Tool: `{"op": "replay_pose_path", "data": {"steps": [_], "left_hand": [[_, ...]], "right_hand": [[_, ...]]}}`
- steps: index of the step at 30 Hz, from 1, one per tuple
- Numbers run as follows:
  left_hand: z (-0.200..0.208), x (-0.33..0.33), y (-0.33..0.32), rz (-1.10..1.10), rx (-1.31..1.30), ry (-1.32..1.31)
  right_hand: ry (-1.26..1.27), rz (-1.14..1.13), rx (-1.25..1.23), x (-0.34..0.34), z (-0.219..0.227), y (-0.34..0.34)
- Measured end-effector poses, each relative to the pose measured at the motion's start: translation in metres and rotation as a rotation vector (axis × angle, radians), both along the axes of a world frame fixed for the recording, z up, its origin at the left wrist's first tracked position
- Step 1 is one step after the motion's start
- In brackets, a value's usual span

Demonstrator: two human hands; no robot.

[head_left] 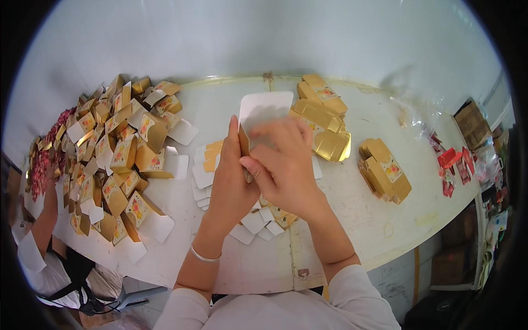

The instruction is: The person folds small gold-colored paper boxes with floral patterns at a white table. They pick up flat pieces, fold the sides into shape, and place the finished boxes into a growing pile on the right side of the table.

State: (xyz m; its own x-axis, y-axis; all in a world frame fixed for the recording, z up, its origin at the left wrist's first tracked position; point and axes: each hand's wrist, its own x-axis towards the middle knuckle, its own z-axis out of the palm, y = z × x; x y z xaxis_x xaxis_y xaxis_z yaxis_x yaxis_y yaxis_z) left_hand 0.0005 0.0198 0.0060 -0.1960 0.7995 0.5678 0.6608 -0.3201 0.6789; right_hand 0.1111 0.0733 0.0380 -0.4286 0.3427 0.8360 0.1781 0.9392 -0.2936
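Note:
In front of me, my left hand (230, 173) is wrapped round a small gold carton, whose gold side (243, 142) shows beside the fingers. Its white inner flap (267, 102) stands up, open at the top. Across the carton's mouth lies my right hand (286, 165), its thumb close to the left palm. The right fingers are bent and smeared by motion, so their grip does not show. Beneath both hands is a spread of flat, unfolded cartons (203, 176) with white flaps, partly hidden by my wrists.
A big heap of opened gold cartons (124, 151) with flower prints covers the left side. Stacks of flat gold cartons (324, 124) lie right of my hands, another stack (385, 170) farther right. Red packets (451, 159) lie at the right edge. At far left, another person's arm (47, 212) reaches toward red pieces (41, 165).

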Motion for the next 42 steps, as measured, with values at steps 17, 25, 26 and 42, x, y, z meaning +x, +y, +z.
{"op": "replay_pose_path", "data": {"steps": [17, 25, 26, 42], "left_hand": [[0.011, -0.011, -0.014, -0.354, -0.005, -0.654], [0.019, -0.021, -0.015, -0.44, 0.025, -0.715], [0.022, -0.02, -0.016, -0.44, 0.036, -0.697], [0.023, -0.024, -0.019, -0.388, 0.013, -0.597]], "right_hand": [[0.676, 0.792, -1.426, 0.001, -0.001, 0.008], [0.444, 0.914, -0.786, 0.0, -0.008, 0.016], [0.404, 0.859, -0.77, 0.001, -0.008, 0.016], [0.259, 0.635, -0.782, 0.004, -0.004, 0.012]]}}
